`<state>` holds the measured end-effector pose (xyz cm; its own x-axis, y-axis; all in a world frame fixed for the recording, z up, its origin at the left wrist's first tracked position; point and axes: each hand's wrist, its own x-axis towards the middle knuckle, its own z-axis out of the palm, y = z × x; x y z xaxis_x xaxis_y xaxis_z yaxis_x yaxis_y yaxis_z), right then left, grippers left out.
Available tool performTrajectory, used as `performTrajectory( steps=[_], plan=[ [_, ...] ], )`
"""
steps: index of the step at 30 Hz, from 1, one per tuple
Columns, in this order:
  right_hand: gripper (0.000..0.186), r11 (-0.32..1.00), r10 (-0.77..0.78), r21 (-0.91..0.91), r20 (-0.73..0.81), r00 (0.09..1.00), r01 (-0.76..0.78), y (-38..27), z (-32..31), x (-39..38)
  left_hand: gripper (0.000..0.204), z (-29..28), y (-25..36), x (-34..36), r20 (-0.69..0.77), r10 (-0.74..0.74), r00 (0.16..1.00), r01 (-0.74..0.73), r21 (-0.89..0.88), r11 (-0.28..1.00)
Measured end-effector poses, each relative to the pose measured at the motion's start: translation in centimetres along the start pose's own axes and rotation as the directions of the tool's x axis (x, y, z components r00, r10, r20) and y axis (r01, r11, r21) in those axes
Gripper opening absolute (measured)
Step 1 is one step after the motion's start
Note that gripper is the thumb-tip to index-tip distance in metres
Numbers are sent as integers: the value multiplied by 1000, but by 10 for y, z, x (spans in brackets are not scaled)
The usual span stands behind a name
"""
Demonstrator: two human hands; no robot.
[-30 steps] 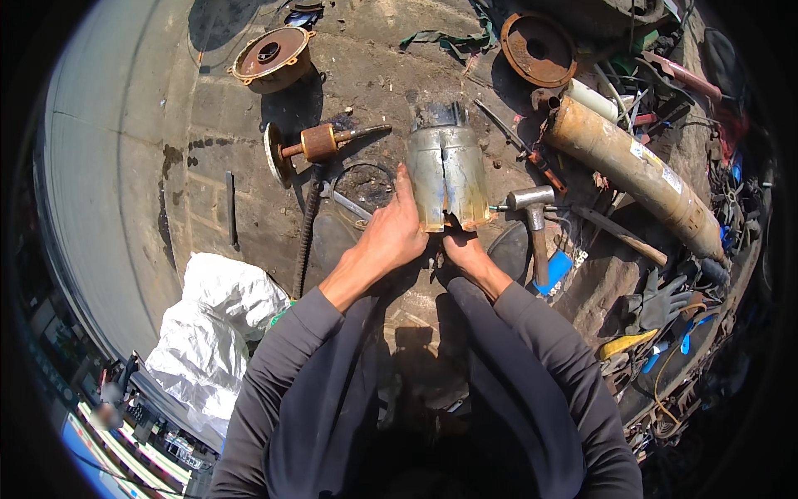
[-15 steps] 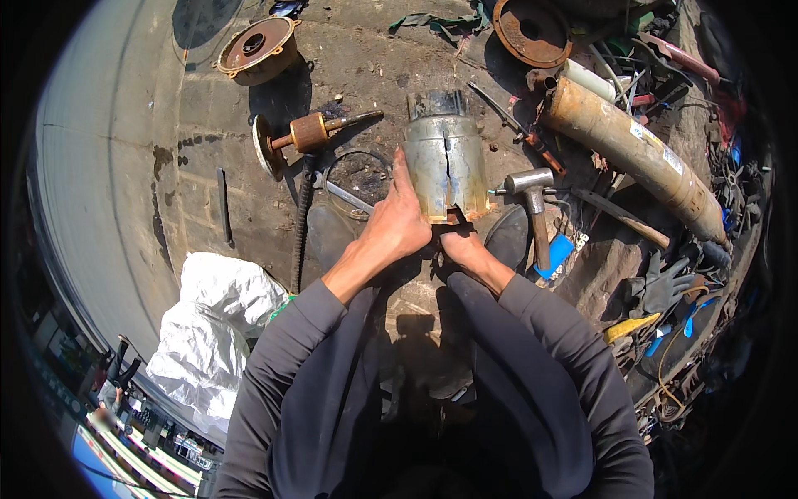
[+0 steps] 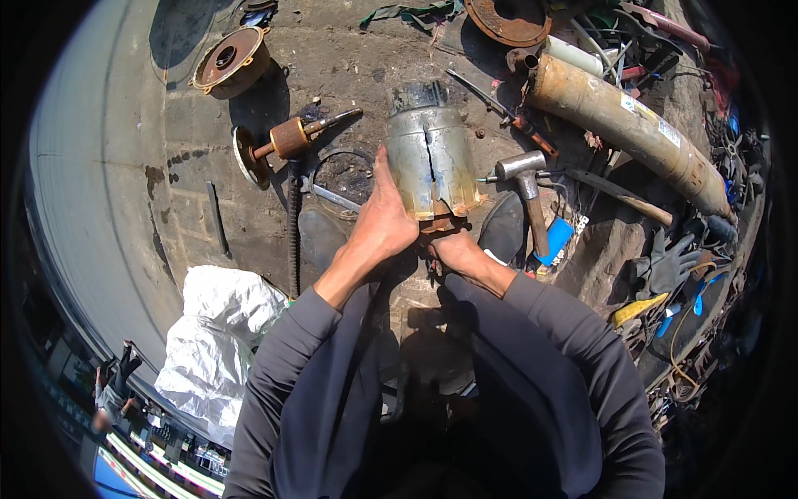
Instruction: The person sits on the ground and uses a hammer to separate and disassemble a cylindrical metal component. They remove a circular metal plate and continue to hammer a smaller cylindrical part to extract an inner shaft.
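A cracked silver metal cylinder (image 3: 450, 158) with a dark top sits between my feet, its split running down to a torn lower edge. My left hand (image 3: 374, 216) grips its left side, thumb along the wall. My right hand (image 3: 462, 249) is closed at the lower end beside a rusty piece (image 3: 440, 224), its fingertips hidden, so I cannot tell exactly what it holds. A steel-headed hammer (image 3: 519, 166) lies just right of the cylinder, near a blue object (image 3: 560, 237) and long pliers (image 3: 532, 137). A rusty rotor with a disc (image 3: 289, 140) lies to the left.
A rusty housing (image 3: 235, 62), rusty ring (image 3: 507, 18), long stained tube (image 3: 632, 137), gray glove (image 3: 669, 264) and piled scrap surround me. A white sack (image 3: 218, 349), steel bar (image 3: 218, 218) and threaded rod (image 3: 293, 233) are leftward. Another person (image 3: 116, 382) is at the lower left edge.
The cylinder and both hands have shifted slightly, and more rusty material shows at its lower end beside my right hand. The surroundings have slid leftward in view at the top.
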<state>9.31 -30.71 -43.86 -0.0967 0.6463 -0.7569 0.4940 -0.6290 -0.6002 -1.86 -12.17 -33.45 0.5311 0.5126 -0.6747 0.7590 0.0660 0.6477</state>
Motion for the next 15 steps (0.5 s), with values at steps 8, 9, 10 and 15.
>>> performTrajectory(
  steps=[8, 9, 10, 15],
  plan=[
    [21, 968, 46, 242, 67, 997, -61, -29, -27, -22, 134, -15, -7, 2, 199, -19, 980, 30, -50, 998],
    [20, 928, 152, 324, 124, 981, -185, -32, -28, -24, 137, -15, -6, 1, 160, 47, 986, -47, -5, 999],
    [21, 984, 45, 166, 101, 994, -62, -34, -28, -25, 138, -17, -5, 1, 183, 2, 983, -4, 7, 1000],
    [26, 982, -40, 188, 47, 998, 31, -31, -24, -24, 148, -20, -6, 1, 225, 23, 974, -8, -64, 998]
  ],
)
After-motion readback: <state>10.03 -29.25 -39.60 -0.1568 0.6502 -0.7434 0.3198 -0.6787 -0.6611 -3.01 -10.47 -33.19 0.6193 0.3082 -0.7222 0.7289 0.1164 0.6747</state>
